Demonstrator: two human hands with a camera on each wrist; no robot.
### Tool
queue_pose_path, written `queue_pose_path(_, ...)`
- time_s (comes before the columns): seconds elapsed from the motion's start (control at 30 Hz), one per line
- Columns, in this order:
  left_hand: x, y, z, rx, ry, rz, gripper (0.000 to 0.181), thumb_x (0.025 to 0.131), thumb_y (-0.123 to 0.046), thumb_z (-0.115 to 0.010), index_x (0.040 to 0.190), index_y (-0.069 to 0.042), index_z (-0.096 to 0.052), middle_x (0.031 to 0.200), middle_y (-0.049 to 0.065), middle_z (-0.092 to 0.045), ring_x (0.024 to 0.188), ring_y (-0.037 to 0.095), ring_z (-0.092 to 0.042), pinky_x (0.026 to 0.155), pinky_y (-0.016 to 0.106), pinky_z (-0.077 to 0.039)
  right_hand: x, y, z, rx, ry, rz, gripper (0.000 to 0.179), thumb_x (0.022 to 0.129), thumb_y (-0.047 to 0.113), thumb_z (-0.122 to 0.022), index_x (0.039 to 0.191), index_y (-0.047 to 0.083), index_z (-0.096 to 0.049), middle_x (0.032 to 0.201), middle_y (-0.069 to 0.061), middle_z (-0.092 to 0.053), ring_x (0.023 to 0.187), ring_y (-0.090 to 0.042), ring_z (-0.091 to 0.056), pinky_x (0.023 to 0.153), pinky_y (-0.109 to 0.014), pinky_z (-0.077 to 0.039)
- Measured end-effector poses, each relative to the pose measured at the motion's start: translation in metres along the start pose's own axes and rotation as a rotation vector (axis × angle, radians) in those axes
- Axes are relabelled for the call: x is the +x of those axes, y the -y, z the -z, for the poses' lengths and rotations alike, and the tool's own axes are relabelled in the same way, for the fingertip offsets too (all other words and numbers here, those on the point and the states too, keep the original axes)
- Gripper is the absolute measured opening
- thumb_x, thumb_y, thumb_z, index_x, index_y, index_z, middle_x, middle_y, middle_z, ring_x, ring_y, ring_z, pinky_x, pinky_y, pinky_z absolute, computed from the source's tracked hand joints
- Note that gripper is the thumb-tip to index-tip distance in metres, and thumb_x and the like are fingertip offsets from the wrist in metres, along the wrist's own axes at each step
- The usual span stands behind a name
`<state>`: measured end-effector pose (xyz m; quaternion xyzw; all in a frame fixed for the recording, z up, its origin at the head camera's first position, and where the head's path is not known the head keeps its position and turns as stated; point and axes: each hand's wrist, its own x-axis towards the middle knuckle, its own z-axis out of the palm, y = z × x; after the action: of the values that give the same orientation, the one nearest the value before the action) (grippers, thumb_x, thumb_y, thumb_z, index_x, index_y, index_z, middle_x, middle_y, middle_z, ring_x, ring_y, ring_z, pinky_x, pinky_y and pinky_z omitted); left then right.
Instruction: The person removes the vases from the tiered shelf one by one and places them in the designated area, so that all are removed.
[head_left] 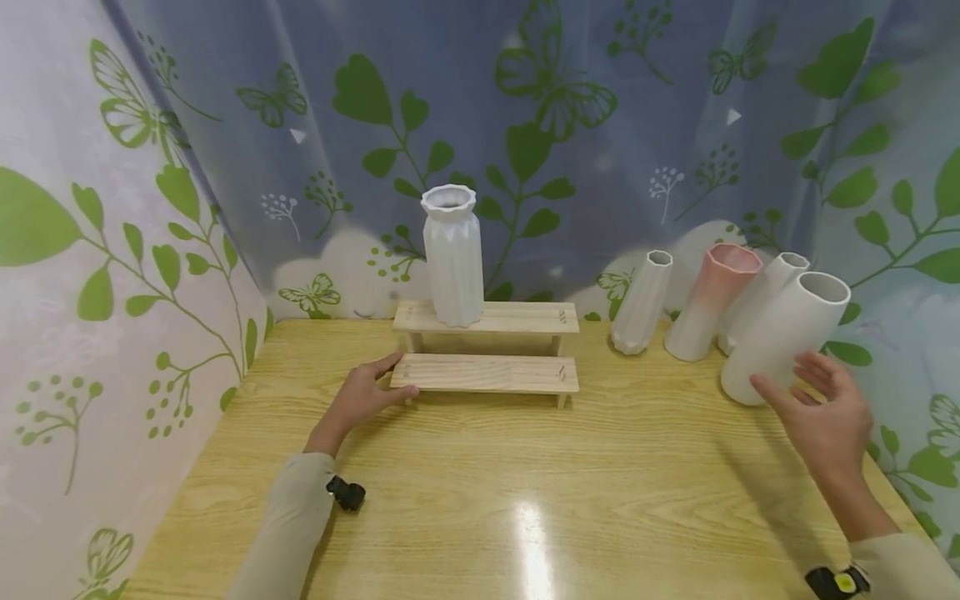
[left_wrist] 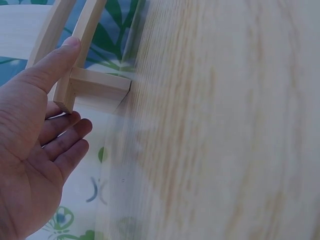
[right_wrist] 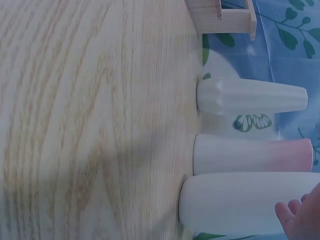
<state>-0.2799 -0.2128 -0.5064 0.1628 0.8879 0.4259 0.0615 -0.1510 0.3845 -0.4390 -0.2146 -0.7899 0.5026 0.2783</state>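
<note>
A two-step wooden shelf (head_left: 487,372) stands at the middle back of the table. A white ribbed vase (head_left: 452,254) is upright on its top step. My left hand (head_left: 393,379) touches the left end of the lower step with straight fingers. In the left wrist view the thumb (left_wrist: 52,65) lies along the board above the shelf's leg (left_wrist: 97,89), and the other fingers rest beside it. My right hand (head_left: 795,379) is spread open just in front of a large plain white vase (head_left: 783,337). Its fingertips (right_wrist: 295,215) show against that vase (right_wrist: 230,202); contact is unclear.
Three more vases stand at the back right: a white faceted one (head_left: 641,304), a pink-topped one (head_left: 712,300) and a slim white one (head_left: 765,292). A leaf-and-butterfly curtain (head_left: 225,208) closes in the wooden table (head_left: 525,483) at the back and sides.
</note>
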Motion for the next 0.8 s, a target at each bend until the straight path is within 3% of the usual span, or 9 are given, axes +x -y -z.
queue_pose_path(0.47, -0.001, -0.001, 0.0, -0.01, 0.01, 0.001, 0.094, 0.087, -0.053, -0.078, 0.16, -0.01, -0.037, 0.162, 0.017, -0.035, 0.144, 0.046, -0.039, 0.109, 0.06, -0.042, -0.004, 0.02, -0.022, -0.033, 0.116, 0.146, 0.068, 0.081, 0.017, -0.089, 0.142, 0.01, -0.059, 0.132, 0.002, -0.062, 0.111, 0.002, -0.058, 0.085, -0.005, -0.048)
queue_pose_path(0.8, -0.002, 0.0, 0.0, 0.0, 0.01, 0.001, 0.094, 0.087, -0.053, -0.078, 0.16, -0.011, -0.037, 0.162, 0.016, -0.035, 0.144, 0.045, -0.039, 0.109, 0.059, -0.042, -0.002, 0.039, -0.044, -0.007, 0.202, 0.24, 0.067, 0.081, 0.017, -0.089, 0.14, 0.007, -0.06, 0.124, 0.01, -0.064, 0.104, 0.009, -0.058, 0.084, -0.007, -0.05)
